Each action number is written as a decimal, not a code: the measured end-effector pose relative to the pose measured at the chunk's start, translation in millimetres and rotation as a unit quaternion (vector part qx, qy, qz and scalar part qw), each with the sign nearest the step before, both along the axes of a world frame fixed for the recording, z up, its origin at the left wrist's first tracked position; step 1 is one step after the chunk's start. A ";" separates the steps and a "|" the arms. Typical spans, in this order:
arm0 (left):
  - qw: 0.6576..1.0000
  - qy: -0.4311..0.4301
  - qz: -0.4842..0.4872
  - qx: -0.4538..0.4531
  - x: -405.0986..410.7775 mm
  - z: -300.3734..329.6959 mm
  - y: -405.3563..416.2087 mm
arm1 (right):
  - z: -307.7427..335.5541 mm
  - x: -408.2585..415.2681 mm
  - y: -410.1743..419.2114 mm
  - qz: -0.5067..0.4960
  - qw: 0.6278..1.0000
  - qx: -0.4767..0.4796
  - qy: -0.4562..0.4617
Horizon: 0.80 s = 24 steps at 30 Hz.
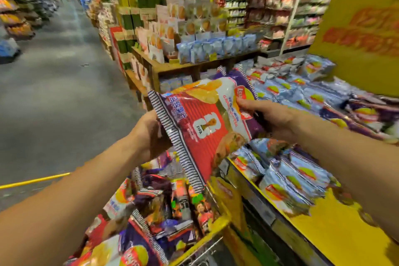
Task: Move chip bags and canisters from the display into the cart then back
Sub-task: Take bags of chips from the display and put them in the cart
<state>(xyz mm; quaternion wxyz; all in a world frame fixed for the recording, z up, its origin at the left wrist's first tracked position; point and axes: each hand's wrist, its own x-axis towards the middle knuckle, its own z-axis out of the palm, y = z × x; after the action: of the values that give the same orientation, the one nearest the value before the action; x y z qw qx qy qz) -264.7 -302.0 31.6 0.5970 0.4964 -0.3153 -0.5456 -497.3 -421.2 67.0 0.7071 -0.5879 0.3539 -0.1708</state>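
A supermarket aisle with grey floor point(54, 93) runs ahead, shelves on both sides. A yellow display point(323, 233) of blue chip bags point(289, 181) stands at right; the cart point(207, 235) below holds mixed bags. The red chip bag point(200, 127) is held above the cart, long axis slanting from lower left to upper right. Left hand point(149, 134) grips its striped edge; right hand point(272, 119) pinches its top, over a purple bag point(257, 123).

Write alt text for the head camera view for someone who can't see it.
Both hands, left and right, hold a red chip bag above a cart full of snack bags, beside a yellow display stacked with blue bags.
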 end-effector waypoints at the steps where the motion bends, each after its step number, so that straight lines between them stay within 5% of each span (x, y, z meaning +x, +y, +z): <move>1: 1.000 -0.002 -0.030 0.007 -14.8 -3.4 -13.7 | 1.1 -23.5 -10.8 -0.019 1.000 -0.014 0.010; 11: 0.989 -0.098 -0.101 0.038 -164.1 -23.1 -142.0 | 7.7 -209.9 -82.0 -0.143 0.978 -0.063 0.138; 15: 0.992 -0.097 -0.060 0.056 -201.7 -38.1 -187.8 | 2.8 -257.6 -101.6 -0.178 0.957 -0.095 0.209; 17: 0.985 -0.167 -0.010 0.034 -217.3 -49.3 -206.4 | -4.2 -276.5 -114.5 -0.192 0.934 -0.139 0.267; 19: 0.915 -0.397 0.041 -0.062 -232.3 -60.8 -209.6 | -12.4 -282.8 -124.7 -0.195 0.895 -0.195 0.349; 21: 0.785 -0.574 0.050 -0.227 -249.8 -68.4 -201.7 | -26.9 -281.6 -138.4 -0.166 0.853 -0.245 0.431; 24: 0.571 -0.697 -0.083 -0.426 -277.2 -84.8 -198.2 | -54.2 -265.4 -153.0 -0.129 0.850 -0.255 0.442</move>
<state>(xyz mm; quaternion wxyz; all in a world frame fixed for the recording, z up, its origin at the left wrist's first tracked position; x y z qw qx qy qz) -541.9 -500.2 -53.3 0.2875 0.3834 -0.8696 0.1191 -762.7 -574.2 12.8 0.2721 -0.7101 0.6459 -0.0669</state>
